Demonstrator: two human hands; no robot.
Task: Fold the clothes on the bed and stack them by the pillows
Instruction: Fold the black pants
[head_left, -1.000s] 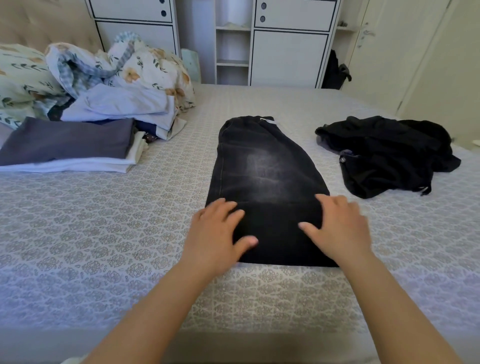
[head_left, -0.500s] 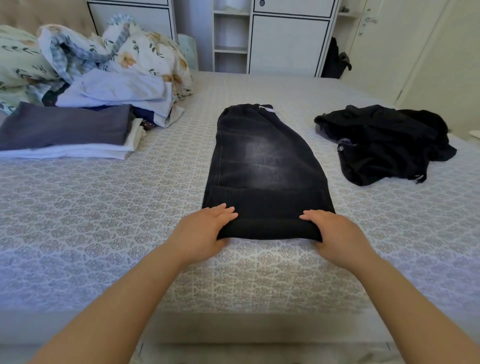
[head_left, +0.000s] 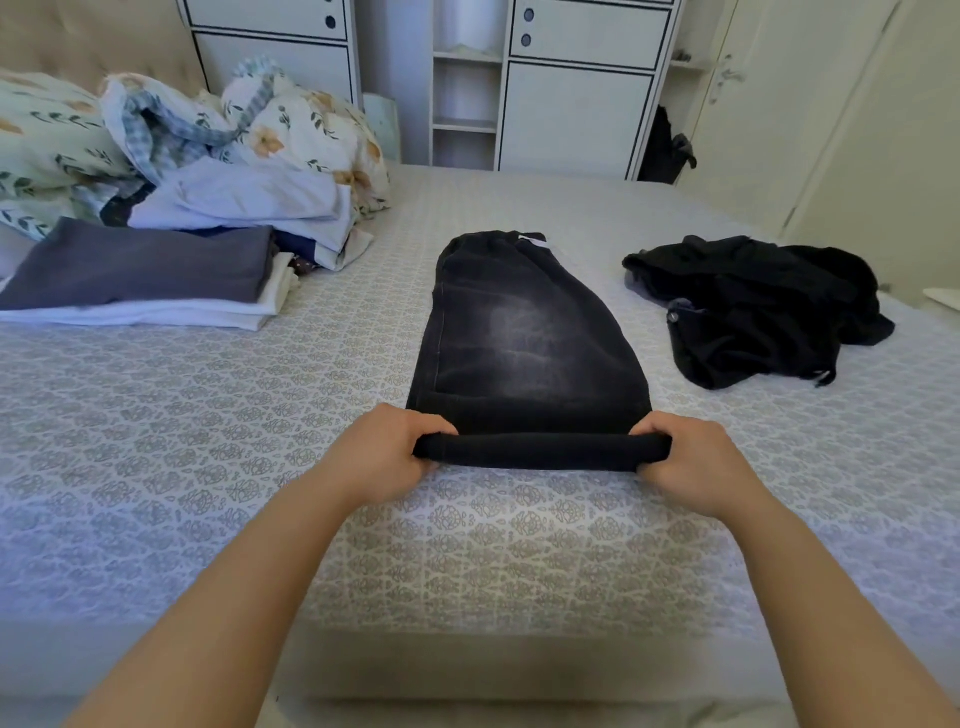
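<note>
While both hands grip the near edge of black jeans (head_left: 524, 338), the jeans lie flat at the middle of a patterned bed (head_left: 208, 415).

Left hand (head_left: 382, 454) curls its fingers around the left end of the raised near fold; right hand (head_left: 693, 462) grips the right end the same way. At 2 o'clock from the jeans, well apart, sits a crumpled pile of black clothes (head_left: 763, 306). At 10 o'clock, a folded stack (head_left: 140, 280) with a grey piece on top lies beside floral pillows (head_left: 47, 135) and rumpled bedding (head_left: 291, 130); what sits lower in the stack is hard to make out. At 12 o'clock stands a white cabinet (head_left: 576, 98).
</note>
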